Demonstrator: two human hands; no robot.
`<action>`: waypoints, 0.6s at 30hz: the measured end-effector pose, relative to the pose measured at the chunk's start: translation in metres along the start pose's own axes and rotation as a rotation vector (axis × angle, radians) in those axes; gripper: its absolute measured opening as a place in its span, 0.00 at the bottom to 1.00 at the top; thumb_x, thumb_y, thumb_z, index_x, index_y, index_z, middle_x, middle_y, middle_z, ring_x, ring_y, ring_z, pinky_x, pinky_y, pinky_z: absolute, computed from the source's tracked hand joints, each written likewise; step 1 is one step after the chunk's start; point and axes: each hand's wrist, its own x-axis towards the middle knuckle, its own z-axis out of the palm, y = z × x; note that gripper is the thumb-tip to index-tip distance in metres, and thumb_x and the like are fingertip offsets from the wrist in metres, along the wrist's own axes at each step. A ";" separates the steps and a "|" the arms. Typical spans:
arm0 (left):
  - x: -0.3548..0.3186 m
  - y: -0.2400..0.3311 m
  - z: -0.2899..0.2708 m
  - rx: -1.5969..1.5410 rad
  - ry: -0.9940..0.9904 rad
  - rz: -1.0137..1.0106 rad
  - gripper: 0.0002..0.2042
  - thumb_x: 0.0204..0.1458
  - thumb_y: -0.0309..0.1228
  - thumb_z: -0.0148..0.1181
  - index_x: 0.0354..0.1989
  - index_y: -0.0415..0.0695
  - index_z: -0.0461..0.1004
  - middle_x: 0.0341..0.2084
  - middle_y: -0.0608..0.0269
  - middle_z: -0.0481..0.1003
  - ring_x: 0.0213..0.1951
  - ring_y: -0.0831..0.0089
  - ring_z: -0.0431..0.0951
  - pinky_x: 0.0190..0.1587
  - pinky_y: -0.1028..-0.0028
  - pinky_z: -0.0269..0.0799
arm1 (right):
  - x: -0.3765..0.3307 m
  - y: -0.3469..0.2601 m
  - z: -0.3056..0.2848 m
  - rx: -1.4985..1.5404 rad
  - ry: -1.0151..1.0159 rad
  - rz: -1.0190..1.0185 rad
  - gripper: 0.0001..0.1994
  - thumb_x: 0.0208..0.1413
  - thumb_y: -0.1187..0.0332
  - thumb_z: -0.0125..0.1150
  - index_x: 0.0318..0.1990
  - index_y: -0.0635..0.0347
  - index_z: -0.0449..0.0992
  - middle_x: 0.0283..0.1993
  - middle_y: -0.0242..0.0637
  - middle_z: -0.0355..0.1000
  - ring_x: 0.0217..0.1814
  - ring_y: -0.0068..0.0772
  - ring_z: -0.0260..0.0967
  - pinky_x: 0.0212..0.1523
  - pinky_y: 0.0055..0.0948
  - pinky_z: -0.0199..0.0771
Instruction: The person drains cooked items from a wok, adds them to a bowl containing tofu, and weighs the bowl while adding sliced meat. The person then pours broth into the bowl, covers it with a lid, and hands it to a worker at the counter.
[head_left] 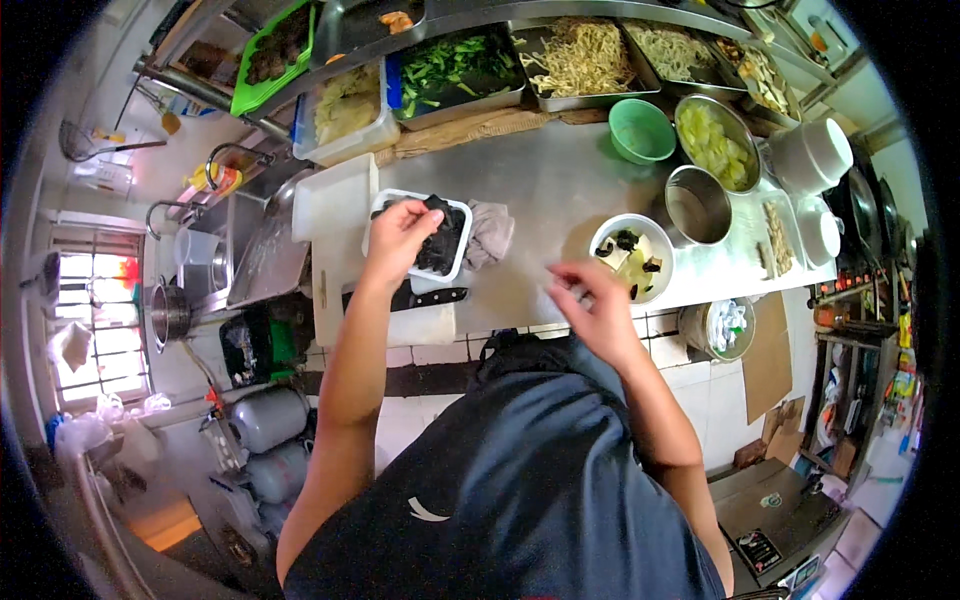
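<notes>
My left hand [400,232] reaches into a white rectangular tub [455,262] of dark, wrinkled black fungus [442,245], fingers closing on some of it. My right hand [588,300] hovers in front of a white bowl [606,238] that holds pale pieces and a few black bits; the fingers are loosely curled and blurred, and I cannot tell if they hold anything. A black-handled knife [430,297] lies on the white cutting board [335,205] just in front of the tub. A grey rag [490,232] sits to the right of the tub.
Steel trays of greens [455,70] and noodles [585,55] line the back of the steel counter [560,175]. A green bowl [641,130], a steel pot [697,204], a bowl of cabbage [715,145] and white bowls [812,155] stand right. A sink [235,250] lies left.
</notes>
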 end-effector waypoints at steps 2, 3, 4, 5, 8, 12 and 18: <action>-0.027 0.005 0.012 -0.177 -0.059 -0.023 0.05 0.55 0.27 0.64 0.36 0.41 0.76 0.27 0.71 0.76 0.23 0.88 0.67 0.24 0.84 0.58 | 0.026 -0.016 0.029 0.189 0.068 -0.101 0.14 0.51 0.70 0.69 0.45 0.62 0.77 0.38 0.40 0.74 0.40 0.34 0.74 0.40 0.29 0.75; -0.038 0.004 0.020 -0.230 -0.076 0.003 0.05 0.55 0.27 0.64 0.37 0.41 0.76 0.27 0.71 0.76 0.23 0.88 0.67 0.24 0.84 0.59 | 0.036 -0.026 0.038 0.213 0.100 -0.180 0.15 0.50 0.70 0.70 0.46 0.62 0.77 0.39 0.40 0.75 0.41 0.33 0.74 0.41 0.29 0.75; -0.049 0.007 0.031 -0.282 -0.089 0.025 0.05 0.56 0.27 0.64 0.37 0.41 0.76 0.27 0.71 0.76 0.23 0.88 0.67 0.24 0.84 0.59 | 0.040 -0.028 0.041 0.222 0.114 -0.216 0.16 0.50 0.70 0.70 0.46 0.62 0.77 0.40 0.40 0.75 0.41 0.33 0.74 0.41 0.28 0.75; -0.059 0.011 0.045 -0.328 -0.068 0.027 0.05 0.56 0.27 0.64 0.36 0.41 0.76 0.27 0.70 0.76 0.23 0.88 0.66 0.24 0.84 0.59 | 0.043 -0.030 0.042 0.230 0.130 -0.251 0.17 0.50 0.70 0.71 0.47 0.62 0.77 0.40 0.40 0.75 0.42 0.32 0.74 0.42 0.28 0.76; -0.076 0.009 0.070 -0.466 -0.142 -0.056 0.04 0.57 0.26 0.62 0.38 0.41 0.75 0.28 0.69 0.76 0.25 0.86 0.68 0.27 0.85 0.61 | 0.035 -0.012 0.035 0.271 0.064 -0.256 0.16 0.50 0.72 0.70 0.47 0.62 0.77 0.40 0.39 0.76 0.41 0.30 0.75 0.40 0.27 0.76; -0.085 0.024 0.119 -0.408 -0.012 0.122 0.11 0.53 0.22 0.65 0.44 0.37 0.73 0.37 0.61 0.76 0.31 0.78 0.72 0.33 0.82 0.69 | 0.019 0.012 0.009 0.210 0.107 -0.215 0.13 0.51 0.74 0.68 0.45 0.62 0.79 0.37 0.39 0.77 0.33 0.30 0.76 0.35 0.25 0.76; -0.072 0.023 0.155 0.012 -0.359 0.103 0.10 0.52 0.18 0.64 0.43 0.32 0.78 0.39 0.59 0.78 0.40 0.77 0.77 0.43 0.79 0.74 | -0.016 0.048 -0.038 0.195 0.058 -0.006 0.11 0.53 0.73 0.66 0.44 0.63 0.80 0.39 0.41 0.78 0.37 0.28 0.77 0.38 0.26 0.78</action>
